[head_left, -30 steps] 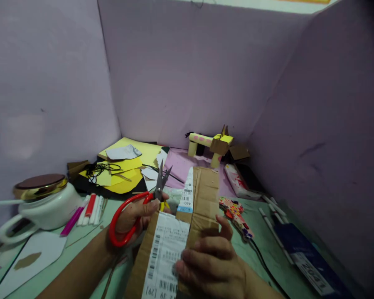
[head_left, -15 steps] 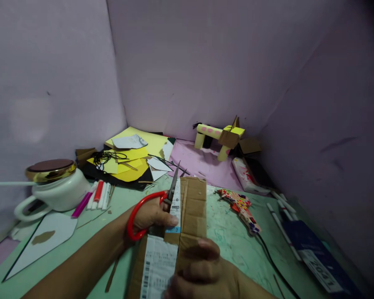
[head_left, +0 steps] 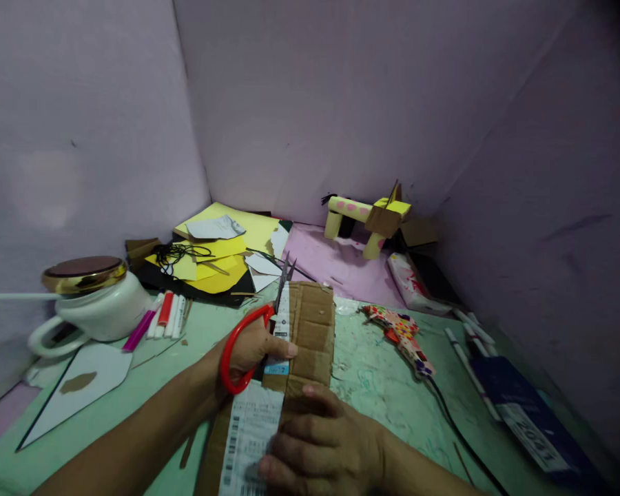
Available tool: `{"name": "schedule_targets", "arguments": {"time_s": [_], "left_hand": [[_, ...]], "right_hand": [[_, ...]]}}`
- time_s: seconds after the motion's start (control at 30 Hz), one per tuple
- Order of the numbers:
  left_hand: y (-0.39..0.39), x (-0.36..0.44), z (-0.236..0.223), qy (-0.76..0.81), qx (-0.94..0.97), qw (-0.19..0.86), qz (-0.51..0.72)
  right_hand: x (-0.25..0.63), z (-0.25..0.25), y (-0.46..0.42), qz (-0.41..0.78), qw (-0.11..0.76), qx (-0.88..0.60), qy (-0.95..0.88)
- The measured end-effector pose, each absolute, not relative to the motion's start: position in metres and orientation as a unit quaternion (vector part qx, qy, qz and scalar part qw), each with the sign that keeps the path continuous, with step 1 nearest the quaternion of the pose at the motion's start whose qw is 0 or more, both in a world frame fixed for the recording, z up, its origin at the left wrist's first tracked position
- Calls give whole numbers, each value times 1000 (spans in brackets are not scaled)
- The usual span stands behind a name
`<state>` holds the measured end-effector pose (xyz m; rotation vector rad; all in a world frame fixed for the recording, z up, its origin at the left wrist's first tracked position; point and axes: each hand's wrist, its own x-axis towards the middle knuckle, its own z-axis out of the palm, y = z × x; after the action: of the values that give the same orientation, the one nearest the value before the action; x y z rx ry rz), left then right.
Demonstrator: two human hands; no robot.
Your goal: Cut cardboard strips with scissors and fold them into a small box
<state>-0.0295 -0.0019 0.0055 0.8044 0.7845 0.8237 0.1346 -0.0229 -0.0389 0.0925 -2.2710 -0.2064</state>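
A brown cardboard piece (head_left: 313, 331) with white printed labels stands in front of me, its flap pointing away. My left hand (head_left: 255, 348) has red-handled scissors (head_left: 232, 358) hooked around it, the grey blades slightly apart and pointing away beside the flap's left edge. The thumb of that hand presses on the flap, with its other fingers hidden behind. My right hand (head_left: 331, 437) lies over the lower part of the cardboard with curled fingers, touching the large barcode label (head_left: 251, 420). Its thumb is not clearly visible.
To the left stand a white mug (head_left: 103, 310) with a lid and several markers (head_left: 165, 317). Yellow paper scraps (head_left: 222, 275) lie behind. A yellow paper animal figure (head_left: 354, 210) stands at the back. On the right are a patterned glue gun (head_left: 400, 337) with a cord and a blue box (head_left: 527, 413).
My left hand has moved from beside the cardboard onto its flap, thumb on top, scissors still in it. The cardboard and right hand have shifted left in view.
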Motion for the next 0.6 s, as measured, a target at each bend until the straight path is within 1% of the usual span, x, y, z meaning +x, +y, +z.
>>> {"name": "schedule_targets", "arguments": {"time_s": [0.1, 0.27, 0.3, 0.33, 0.37, 0.4, 0.43, 0.47, 0.5, 0.53, 0.57, 0.6], "left_hand": [[1, -29, 5, 378, 367, 754, 393], [10, -35, -4, 402, 364, 739, 400], [11, -37, -6, 405, 363, 736, 404], [11, -38, -6, 407, 364, 731, 409], [12, -40, -6, 409, 365, 727, 414], [12, -41, -6, 411, 367, 722, 419], [12, -41, -4, 414, 369, 717, 422], [12, -41, -3, 416, 372, 713, 424], [13, -39, 0, 418, 376, 709, 425], [13, -37, 2, 419, 380, 705, 427], [13, -35, 4, 420, 385, 699, 432], [13, -32, 6, 421, 391, 693, 436]], "right_hand": [[135, -39, -21, -65, 417, 45, -905], [151, -41, -22, -48, 320, 35, -945], [155, -43, -24, -36, 320, 32, -946], [159, -46, -27, -8, 344, 12, -939], [162, -48, -29, 43, 385, -35, -921], [164, -50, -31, 119, 451, -104, -878], [164, -50, -32, 220, 521, -208, -798], [163, -49, -32, 344, 546, -307, -700], [160, -47, -32, 460, 556, -334, -606], [155, -43, -31, 589, 509, -339, -528], [150, -39, -31, 707, 427, -323, -462], [144, -35, -30, 784, 366, -290, -410]]}}
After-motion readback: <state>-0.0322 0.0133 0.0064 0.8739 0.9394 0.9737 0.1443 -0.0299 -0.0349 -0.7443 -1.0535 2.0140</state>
